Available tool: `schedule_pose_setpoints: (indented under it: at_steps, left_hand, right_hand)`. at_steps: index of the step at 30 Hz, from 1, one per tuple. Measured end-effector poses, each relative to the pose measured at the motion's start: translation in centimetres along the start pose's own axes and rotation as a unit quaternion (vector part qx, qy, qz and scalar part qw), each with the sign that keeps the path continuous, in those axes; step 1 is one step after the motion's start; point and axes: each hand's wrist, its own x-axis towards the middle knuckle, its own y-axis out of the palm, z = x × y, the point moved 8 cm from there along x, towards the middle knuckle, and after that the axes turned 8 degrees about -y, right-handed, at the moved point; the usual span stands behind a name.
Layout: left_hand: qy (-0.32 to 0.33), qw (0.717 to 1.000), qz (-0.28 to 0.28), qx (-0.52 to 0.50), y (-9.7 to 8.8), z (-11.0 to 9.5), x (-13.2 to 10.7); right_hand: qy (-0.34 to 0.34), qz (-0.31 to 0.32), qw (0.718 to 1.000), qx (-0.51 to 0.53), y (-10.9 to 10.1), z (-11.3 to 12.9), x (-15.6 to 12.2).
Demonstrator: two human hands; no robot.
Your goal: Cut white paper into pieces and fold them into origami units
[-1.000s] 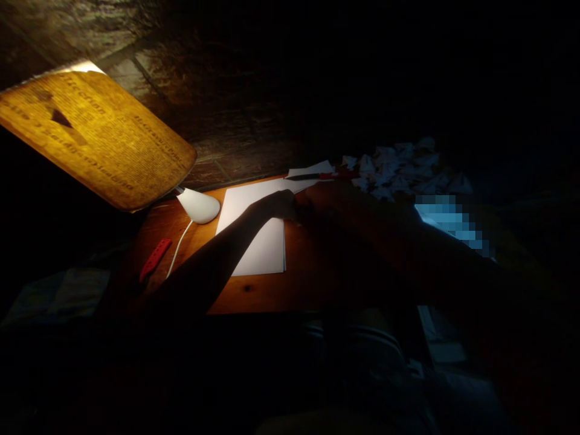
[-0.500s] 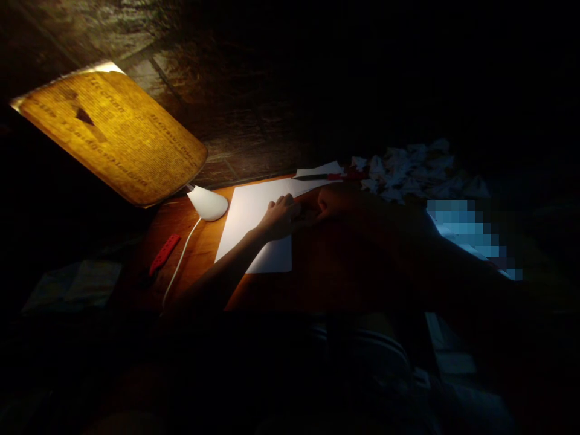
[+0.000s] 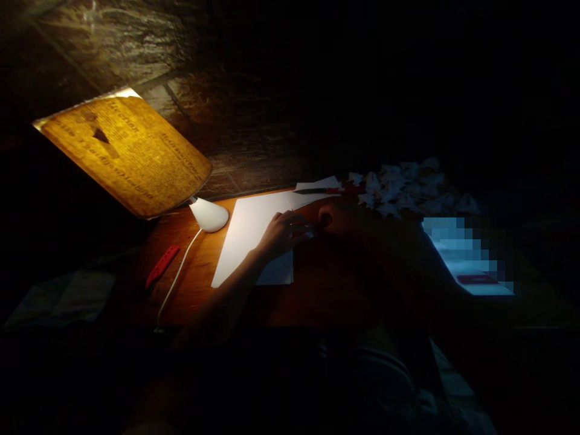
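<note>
In dim lamp light, my left hand (image 3: 283,232) rests on the right edge of a stack of white paper (image 3: 251,232) on a wooden table (image 3: 199,284). Its fingers are curled around something small that I cannot make out. My right hand (image 3: 339,219) sits just to its right, in shadow, fingertips meeting the left hand's; its fingers look closed but are too dark to read. A red-handled tool (image 3: 328,190) lies on a smaller paper sheet (image 3: 317,183) behind the hands.
A white lamp base (image 3: 209,214) with a cord stands at the paper's left, under a glowing yellow printed shade (image 3: 124,154). A red strip (image 3: 162,266) lies at the table's left. Several folded paper pieces (image 3: 403,184) are heaped at back right. A lit screen (image 3: 466,260) glows on the right.
My left hand has pulled back from a stretched reach to the paper's right edge and curled its fingers. The view has shifted slightly down and left.
</note>
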Motion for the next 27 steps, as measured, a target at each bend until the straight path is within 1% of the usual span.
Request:
schedule_pose_setpoints:
  at_steps: [3, 7, 10, 12, 16, 18, 20, 22, 27]
  left_hand:
    - [-0.002, 0.999, -0.011, -0.031, 0.2, 0.3, 0.3]
    - [-0.010, 0.996, 0.007, -0.088, 0.8, 1.1, 0.8]
    - [-0.013, 0.995, 0.002, -0.096, 1.0, 1.6, 1.1]
    - [-0.013, 0.996, -0.006, -0.085, 1.0, 1.6, 1.1]
    - [-0.025, 0.998, -0.020, -0.062, 0.6, 1.3, 0.8]
    - [-0.015, 0.998, -0.008, -0.061, 0.3, 0.9, 0.6]
    - [0.009, 0.998, 0.011, -0.065, 0.2, 0.3, 0.4]
    - [0.024, 0.998, 0.017, -0.061, -0.1, 0.0, 0.2]
    - [0.014, 0.999, 0.021, -0.039, -0.3, -0.3, 0.3]
  right_hand:
    - [-0.047, -0.017, 0.998, 0.043, 0.3, 0.0, -0.3]
    - [-0.120, -0.042, 0.988, 0.091, 0.5, 0.7, -0.7]
    - [-0.171, -0.063, 0.973, 0.139, 0.4, 1.6, -0.9]
    - [-0.188, -0.071, 0.966, 0.164, 0.2, 2.1, -1.1]
    - [-0.189, -0.046, 0.970, 0.143, 0.5, 2.3, -1.1]
    - [-0.191, -0.035, 0.972, 0.129, 0.6, 2.3, -1.0]
    - [-0.197, -0.028, 0.971, 0.129, 0.7, 2.3, -0.9]
    - [-0.199, -0.024, 0.971, 0.132, 0.7, 2.3, -0.9]
    - [-0.192, -0.019, 0.975, 0.113, 0.5, 2.6, -1.0]
